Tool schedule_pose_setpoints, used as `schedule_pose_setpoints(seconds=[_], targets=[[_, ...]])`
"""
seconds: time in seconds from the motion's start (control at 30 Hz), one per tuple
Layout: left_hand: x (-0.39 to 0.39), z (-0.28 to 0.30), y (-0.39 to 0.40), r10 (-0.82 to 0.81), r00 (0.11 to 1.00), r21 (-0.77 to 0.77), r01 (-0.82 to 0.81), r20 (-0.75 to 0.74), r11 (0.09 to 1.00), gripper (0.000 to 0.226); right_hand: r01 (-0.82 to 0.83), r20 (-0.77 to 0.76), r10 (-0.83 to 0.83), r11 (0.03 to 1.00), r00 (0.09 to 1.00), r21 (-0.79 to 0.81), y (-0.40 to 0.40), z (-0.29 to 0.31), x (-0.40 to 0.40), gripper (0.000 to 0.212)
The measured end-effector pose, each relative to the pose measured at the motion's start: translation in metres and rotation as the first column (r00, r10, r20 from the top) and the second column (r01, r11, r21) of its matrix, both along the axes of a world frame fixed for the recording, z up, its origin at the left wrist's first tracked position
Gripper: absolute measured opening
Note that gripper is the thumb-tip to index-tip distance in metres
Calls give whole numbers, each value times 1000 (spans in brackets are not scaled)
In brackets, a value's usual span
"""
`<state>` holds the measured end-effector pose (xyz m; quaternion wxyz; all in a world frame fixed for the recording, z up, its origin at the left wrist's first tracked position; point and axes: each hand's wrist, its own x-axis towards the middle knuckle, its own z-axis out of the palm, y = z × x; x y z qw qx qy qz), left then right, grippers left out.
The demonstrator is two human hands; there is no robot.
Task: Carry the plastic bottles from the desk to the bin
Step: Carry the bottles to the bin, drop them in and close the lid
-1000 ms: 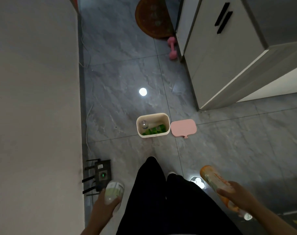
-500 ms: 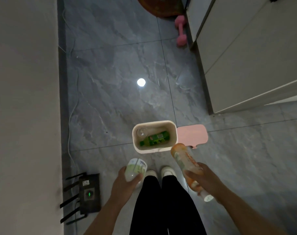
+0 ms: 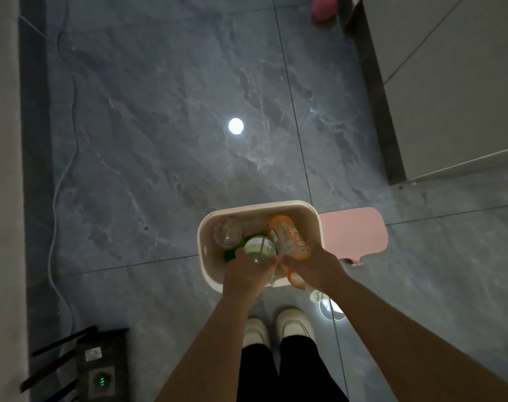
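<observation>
Both hands reach over the cream rectangular plastic bin (image 3: 260, 242) on the grey tiled floor (image 3: 165, 117). Left hand (image 3: 245, 274) grips a green-labelled plastic bottle (image 3: 259, 248); right hand (image 3: 315, 266) grips an orange-labelled plastic bottle (image 3: 289, 236), tilted into the bin. A pink lid (image 3: 353, 232) lies just beside the bin.

Home room: grey floor tiles (image 3: 160, 111), cabinet (image 3: 456, 82), router (image 3: 99, 372), pink dumbbell (image 3: 324, 8).

Both arms reach down, left hand (image 3: 247, 274) and right hand (image 3: 315, 266) curled closed side by side
</observation>
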<state>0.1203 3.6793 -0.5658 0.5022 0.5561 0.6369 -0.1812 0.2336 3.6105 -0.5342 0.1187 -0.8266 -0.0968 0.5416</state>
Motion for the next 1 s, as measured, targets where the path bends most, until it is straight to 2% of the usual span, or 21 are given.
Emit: schedule_pose_setpoints(seconds=[0.1, 0.2, 0.33, 0.4, 0.47, 0.67, 0.73, 1.0], targets=[[3, -19, -1, -31, 999, 39, 31, -11, 999, 71, 24, -18, -24, 999, 1000, 23, 9, -19, 1, 76], [2, -23, -1, -78, 997, 100, 78, 3, 992, 65, 24, -17, -22, 994, 1000, 102, 8, -27, 2, 49], [-2, -11, -4, -102, 994, 160, 94, 41, 983, 41, 9, 128, -20, 996, 992, 87, 1, -21, 2, 57], [-7, -3, -7, -95, 994, 178, 84, 54, 980, 34, 51, 198, -78, 989, 977, 136, -6, -11, 3, 49], [-15, 5, -13, -117, 992, 184, 107, 42, 977, 31, 115, 204, -150, 978, 967, 172, -17, -4, 4, 40], [-45, 25, -28, -85, 996, 205, 83, 3, 975, 24, 138, 153, -129, 989, 980, -51, -60, 0, 2, 37], [-53, 27, -28, -107, 994, 253, 109, -19, 961, 23, 148, 143, -137, 986, 980, -75, -75, 0, 4, 35], [-75, 19, 3, -2, 994, 464, 52, -107, 884, 23, 221, 173, -200, 969, 964, -108, -108, -34, 27, 33]])
